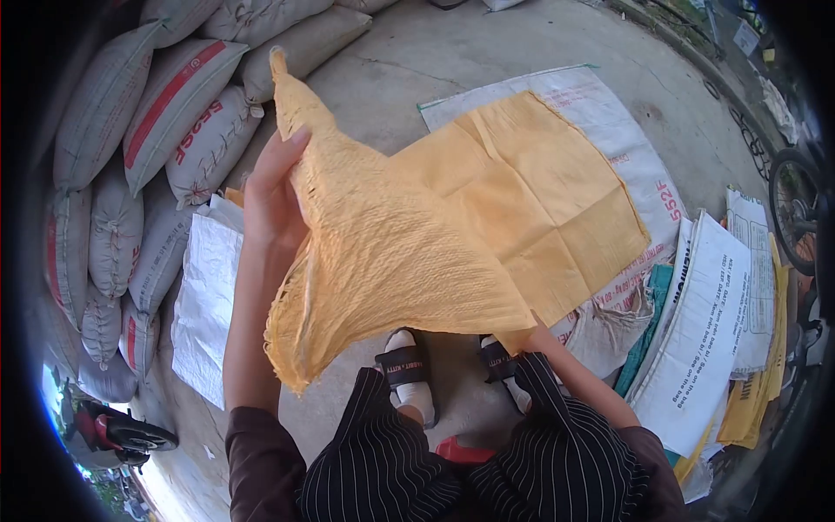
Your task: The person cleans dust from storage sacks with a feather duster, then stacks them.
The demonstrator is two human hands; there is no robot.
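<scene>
A yellow woven sack [374, 235] hangs in the air in front of me, its top twisted into a narrow point and its lower left edge frayed. My left hand [280, 187] grips its left side, thumb along the near face and the other fingers partly hidden. My right hand [534, 332] reaches to the sack's lower right corner, where the cloth covers its fingers; I cannot see how it holds. Beyond, a second yellow sack [539, 200], flat and creased, lies on a white printed sack [639, 161] spread on the ground.
Filled white sacks [113, 122] are piled at the left. Folded white sacks [204, 296] lie beside my left arm. At the right is a stack of flat printed sacks [704, 322], near a bicycle wheel [793, 209]. A motorbike [113, 431] stands at lower left.
</scene>
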